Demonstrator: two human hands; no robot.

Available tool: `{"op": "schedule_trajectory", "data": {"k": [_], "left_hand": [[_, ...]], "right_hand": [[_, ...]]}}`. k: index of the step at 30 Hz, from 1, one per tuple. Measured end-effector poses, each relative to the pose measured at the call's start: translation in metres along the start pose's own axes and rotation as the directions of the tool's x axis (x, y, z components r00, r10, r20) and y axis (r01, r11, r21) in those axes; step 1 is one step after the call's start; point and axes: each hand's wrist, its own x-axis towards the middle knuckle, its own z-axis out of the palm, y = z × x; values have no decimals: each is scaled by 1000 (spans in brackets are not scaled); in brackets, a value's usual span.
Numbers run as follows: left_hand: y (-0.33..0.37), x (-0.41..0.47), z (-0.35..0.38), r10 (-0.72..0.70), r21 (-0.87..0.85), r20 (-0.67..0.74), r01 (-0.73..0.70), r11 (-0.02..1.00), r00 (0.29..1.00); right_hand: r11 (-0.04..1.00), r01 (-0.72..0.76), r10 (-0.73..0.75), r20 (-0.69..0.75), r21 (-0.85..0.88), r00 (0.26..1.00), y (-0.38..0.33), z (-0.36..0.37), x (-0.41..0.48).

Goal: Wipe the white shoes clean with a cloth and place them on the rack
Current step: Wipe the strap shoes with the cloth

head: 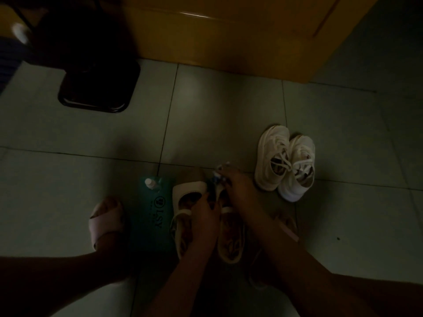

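Observation:
Two white strap shoes lie side by side on the floor in front of me, one on the left and one on the right. My left hand grips the inner edge of the left one at its opening. My right hand pinches a small blue-and-white cloth and holds it against the front of the strap shoes. A pair of white lace-up sneakers stands on the tiles to the right, untouched. The light is very dim.
A green packet with a small bottle on it lies left of the strap shoes. My foot in a pink sandal is further left. A black stool stands at the back left, a wooden door behind.

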Motion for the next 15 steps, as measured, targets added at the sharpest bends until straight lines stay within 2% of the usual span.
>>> {"op": "schedule_trajectory", "data": {"k": [4, 7, 9, 11, 14, 15], "left_hand": [[2, 0, -1, 13, -30, -12, -14, 999, 1000], [2, 0, -2, -8, -19, 11, 8, 1000, 1000], [2, -1, -2, -19, -16, 20, 19, 1000, 1000], [2, -1, -2, -12, -20, 23, 12, 1000, 1000], [4, -4, -3, -36, -42, 40, 38, 998, 999], [4, -4, -3, -42, -48, 55, 44, 998, 998]], "right_hand": [[999, -20, 20, 9, 40, 1000, 11, -6, -21], [997, 65, -71, 166, 38, 984, 11, -21, -34], [997, 82, -78, 244, -6, 967, 9, -39, -35], [998, 61, -64, 142, 24, 988, 7, -55, -23], [997, 6, 4, -131, 80, 991, 1, -62, 3], [997, -7, 19, -144, 81, 989, -4, -59, 11]]}}
